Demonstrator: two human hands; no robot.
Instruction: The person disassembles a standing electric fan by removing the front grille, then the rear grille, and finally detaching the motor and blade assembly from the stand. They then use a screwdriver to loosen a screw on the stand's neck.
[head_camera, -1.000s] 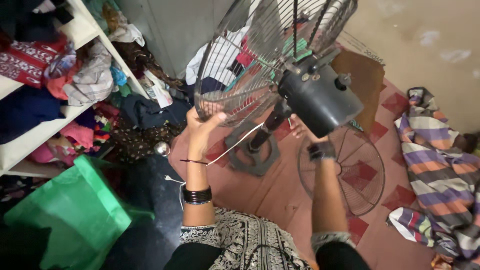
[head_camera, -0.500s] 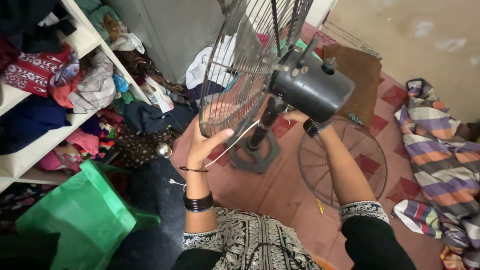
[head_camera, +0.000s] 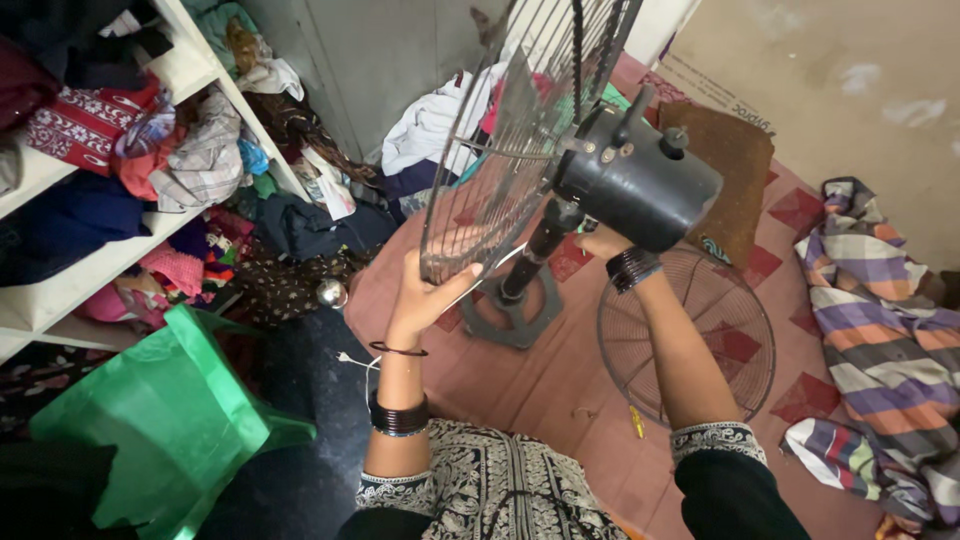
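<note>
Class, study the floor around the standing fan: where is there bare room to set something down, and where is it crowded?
Bare floor lies between the fan base, the loose fan grille and the person's lap. More lies between the grille and the striped blanket. Crowded: the clothes shelves and the heap beneath them.

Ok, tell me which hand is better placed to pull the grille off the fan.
Probably left. The left hand already grips the grille at its lower rim, while the right hand sits under the motor, beside the pole, steadying it.
</note>
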